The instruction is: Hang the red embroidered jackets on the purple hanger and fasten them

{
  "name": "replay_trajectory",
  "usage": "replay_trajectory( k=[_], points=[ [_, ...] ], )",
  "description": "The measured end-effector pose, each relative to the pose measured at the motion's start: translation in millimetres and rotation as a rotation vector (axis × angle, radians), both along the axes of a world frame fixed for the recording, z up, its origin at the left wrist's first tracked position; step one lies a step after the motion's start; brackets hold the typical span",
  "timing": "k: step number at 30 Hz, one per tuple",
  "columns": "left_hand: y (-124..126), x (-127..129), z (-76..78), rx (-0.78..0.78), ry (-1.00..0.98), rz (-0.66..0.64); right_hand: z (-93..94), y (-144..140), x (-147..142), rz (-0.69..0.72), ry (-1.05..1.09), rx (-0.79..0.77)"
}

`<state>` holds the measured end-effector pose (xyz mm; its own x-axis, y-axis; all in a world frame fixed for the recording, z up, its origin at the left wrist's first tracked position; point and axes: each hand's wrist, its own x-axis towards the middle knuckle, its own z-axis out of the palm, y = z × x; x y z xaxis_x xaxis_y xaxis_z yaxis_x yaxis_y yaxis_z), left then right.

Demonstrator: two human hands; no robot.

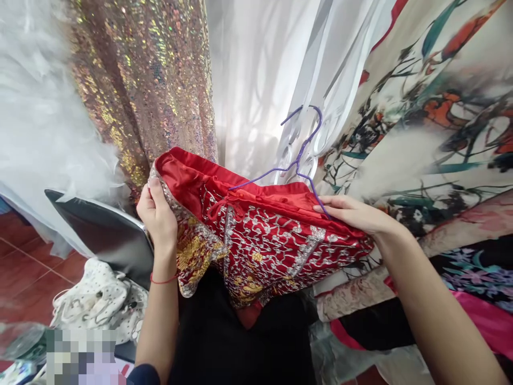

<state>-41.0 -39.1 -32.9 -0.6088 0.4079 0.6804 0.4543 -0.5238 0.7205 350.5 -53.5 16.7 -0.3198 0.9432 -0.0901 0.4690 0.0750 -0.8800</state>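
A red garment (272, 240) with silver and gold embroidery and a red satin lining lies across the middle of the view, over my lap. My left hand (158, 214) is closed on its left edge, thumb on top. At the right end, my right hand (344, 211) rests along the top edge, its fingers around the cloth and by the lower arm of a purple hanger (298, 163). The hanger's lower part goes into the garment's opening, and its hook points up. Small red ties hang at the front of the opening.
Behind hangs a gold sequined cloth (160, 64) beside white sheer fabric (248, 69). Floral printed cloth (441, 107) fills the right side. At left are a dark chair-like panel (100, 230), a dotted white cloth bundle (100, 297) and red floor tiles (24, 256).
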Motion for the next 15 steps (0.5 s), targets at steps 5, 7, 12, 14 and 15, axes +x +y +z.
replay_trajectory(
  k=[5, 7, 12, 14, 15],
  points=[
    [-22, 16, -15.4, -0.397, 0.291, 0.016, -12.5, -16, 11, -0.005, 0.050, 0.088],
    [-21, 17, -29.2, -0.565, 0.408, 0.038, -21.7, -21, 13, -0.070, 0.081, 0.197],
    [-28, 13, -15.8, -0.374, 0.354, -0.003, -30.7, -21, 15, -0.644, 0.301, 0.761],
    [-36, 13, 3.6, -0.244, 0.352, -0.009, -29.6, -17, 16, -0.904, 0.323, 1.152],
    [-40, 14, 11.9, -0.219, 0.374, -0.018, -29.7, -16, 17, -0.978, 0.282, 1.290]
  ],
)
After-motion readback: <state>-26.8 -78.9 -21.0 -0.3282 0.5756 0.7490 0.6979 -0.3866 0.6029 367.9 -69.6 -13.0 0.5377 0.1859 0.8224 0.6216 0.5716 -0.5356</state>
